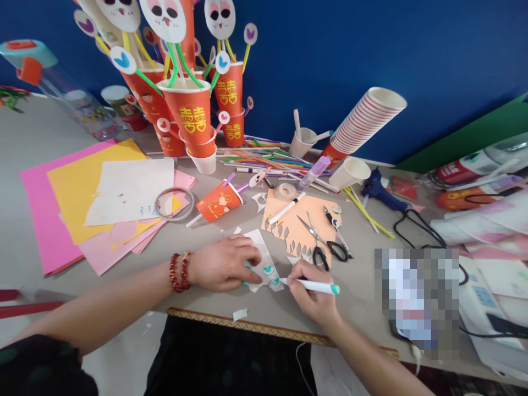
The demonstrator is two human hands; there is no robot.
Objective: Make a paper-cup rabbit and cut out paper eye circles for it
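Note:
My left hand (225, 261), with a red bead bracelet (180, 273) at the wrist, presses a white paper strip (260, 247) onto the table, its fingers bent over the strip's left side. A small green tip, perhaps a marker cap (246, 282), peeks out beside those fingers; the rest is hidden. In my right hand (310, 291) is a white marker pen (315, 286) with a green end, its point touching the strip's lower end. Two small circles there hold green heart shapes (268, 269). Just beyond my right hand, black-handled scissors (322, 242) lie open on cut orange paper (305, 220).
Decorated red paper cups (187, 113) stand at the back left, near stacked coloured paper (61, 209). A tipped red cup (220, 201) and a tape roll (174, 204) lie ahead. To the right are stacked cups (365, 121), a blue glue gun (381, 190) and cables.

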